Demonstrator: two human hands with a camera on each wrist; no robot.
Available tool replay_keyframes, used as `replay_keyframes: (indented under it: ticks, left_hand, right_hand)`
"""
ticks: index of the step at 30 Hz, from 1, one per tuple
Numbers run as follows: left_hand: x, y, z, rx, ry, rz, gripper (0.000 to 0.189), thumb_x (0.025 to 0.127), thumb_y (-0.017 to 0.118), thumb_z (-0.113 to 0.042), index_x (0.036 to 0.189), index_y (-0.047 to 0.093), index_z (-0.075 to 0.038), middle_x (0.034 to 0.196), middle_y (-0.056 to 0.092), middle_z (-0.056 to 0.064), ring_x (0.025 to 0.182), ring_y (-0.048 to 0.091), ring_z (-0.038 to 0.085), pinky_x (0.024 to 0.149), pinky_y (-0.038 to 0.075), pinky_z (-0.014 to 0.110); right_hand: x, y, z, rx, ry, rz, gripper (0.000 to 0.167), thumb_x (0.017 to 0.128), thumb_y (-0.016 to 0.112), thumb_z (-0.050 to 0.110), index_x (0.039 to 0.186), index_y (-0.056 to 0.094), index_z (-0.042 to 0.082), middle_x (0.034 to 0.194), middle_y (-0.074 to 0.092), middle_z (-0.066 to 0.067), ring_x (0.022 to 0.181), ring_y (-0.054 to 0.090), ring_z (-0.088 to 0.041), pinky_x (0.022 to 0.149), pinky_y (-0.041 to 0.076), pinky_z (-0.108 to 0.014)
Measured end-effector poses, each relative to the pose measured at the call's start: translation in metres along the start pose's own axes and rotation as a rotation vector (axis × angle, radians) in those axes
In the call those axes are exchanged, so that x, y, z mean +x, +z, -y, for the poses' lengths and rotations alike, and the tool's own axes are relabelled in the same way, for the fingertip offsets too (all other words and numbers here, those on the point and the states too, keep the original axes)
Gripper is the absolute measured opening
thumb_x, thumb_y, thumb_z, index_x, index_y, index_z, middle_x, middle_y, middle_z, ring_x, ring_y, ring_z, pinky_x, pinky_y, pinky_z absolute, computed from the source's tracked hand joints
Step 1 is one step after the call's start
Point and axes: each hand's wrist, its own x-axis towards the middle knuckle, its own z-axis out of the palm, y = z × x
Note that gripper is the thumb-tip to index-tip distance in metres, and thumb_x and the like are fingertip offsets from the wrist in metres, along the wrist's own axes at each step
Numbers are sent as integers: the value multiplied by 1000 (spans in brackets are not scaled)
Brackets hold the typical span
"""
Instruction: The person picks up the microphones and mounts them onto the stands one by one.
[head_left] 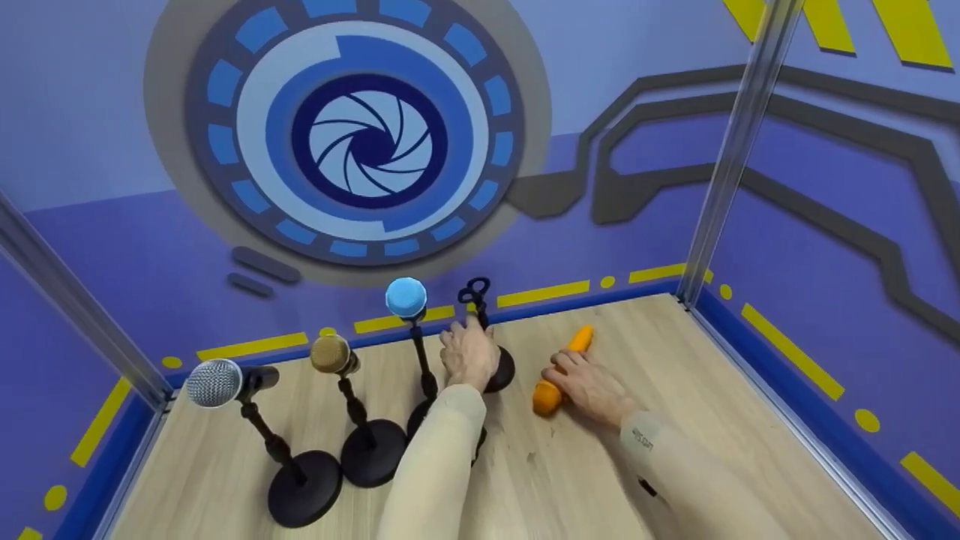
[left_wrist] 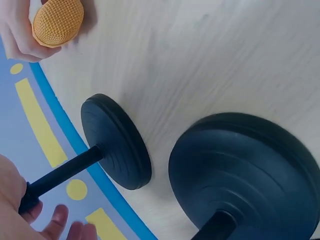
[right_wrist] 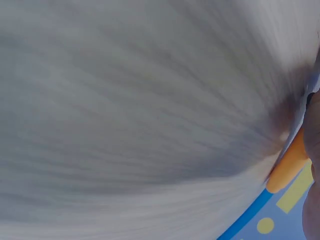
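Observation:
My left hand grips the pole of a black microphone stand whose clip at the top holds nothing. In the left wrist view, the pole runs up from the round base between the thumb side and the fingers of that hand. To its right, my right hand holds an orange microphone by its body, low over the table. The mesh head points toward me and the tail end sticks out beyond the fingers. Only the orange handle and part of the fingers show in the right wrist view.
Left of my left hand stand three microphones on black stands: a blue one, a gold one and a silver one. My left forearm partly hides the blue one's base. Purple wall panels with metal posts border the wooden table.

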Motion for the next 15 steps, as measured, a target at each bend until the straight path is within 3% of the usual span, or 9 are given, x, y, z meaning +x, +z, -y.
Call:
replay_keyframes:
  ticks: [4, 8, 15]
  left_hand:
    - [-5, -3, -3, -60, 4, 58, 49, 117, 58, -40, 158, 58, -14, 154, 64, 21, 144, 58, 45, 115, 55, 61]
    - [-10, -5, -4, -59, 25, 90, 46, 118, 56, -39, 157, 58, -15, 154, 65, 18, 144, 60, 42, 117, 54, 59]
    - [-24, -5, 0, -106, 68, 103, 42, 118, 56, -36, 155, 58, -17, 148, 69, 15, 138, 68, 39, 114, 56, 57]
  right_hand:
    - [0, -8, 2, 79, 76, -6, 42, 102, 73, -2, 138, 68, 19, 140, 67, -16, 129, 66, -38, 104, 65, -51]
    - [6, -15, 5, 170, 139, -62, 44, 100, 80, 1, 139, 69, 18, 138, 67, -16, 129, 66, -40, 95, 67, -55]
    - [17, -36, 9, 348, 229, -229, 43, 97, 82, 0, 138, 71, 9, 133, 71, -18, 123, 70, -42, 108, 61, -62]
